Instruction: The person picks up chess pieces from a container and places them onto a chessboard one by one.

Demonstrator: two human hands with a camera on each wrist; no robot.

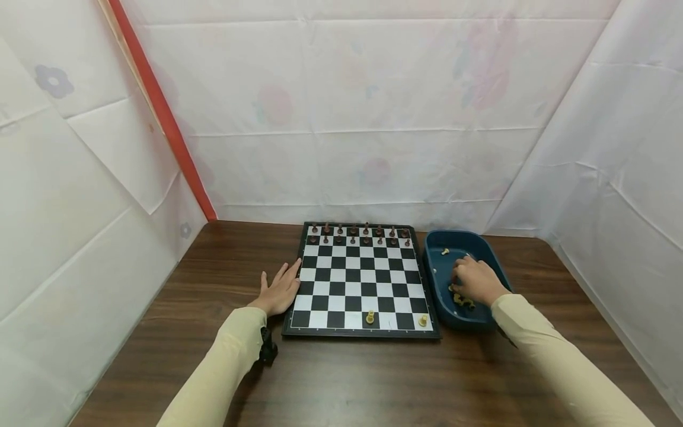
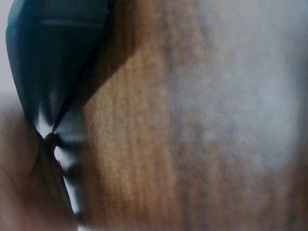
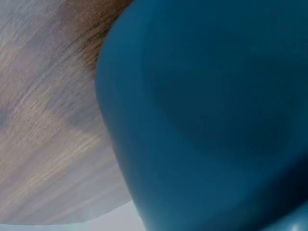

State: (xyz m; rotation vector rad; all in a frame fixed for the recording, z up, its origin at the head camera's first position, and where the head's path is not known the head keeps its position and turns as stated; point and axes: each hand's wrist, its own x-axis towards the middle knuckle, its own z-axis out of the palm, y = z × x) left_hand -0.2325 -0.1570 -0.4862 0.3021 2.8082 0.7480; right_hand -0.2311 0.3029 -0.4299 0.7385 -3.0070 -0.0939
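Note:
My left hand lies with fingers spread on the table, its fingertips at the left edge of the chessboard. My right hand reaches down into a blue plastic tub, fingers bent over a cluster of yellow chess pieces. The fingertips are partly hidden, so I cannot tell whether they grip a piece. One yellow piece stands on the near row of the board, and another yellow piece is in the near right corner. Dark red-brown pieces fill the two far rows.
The brown wooden table carries the board and the tub, which sits close against the board's right side. A loose yellow piece lies at the tub's far end. White patterned sheets hang behind and on both sides.

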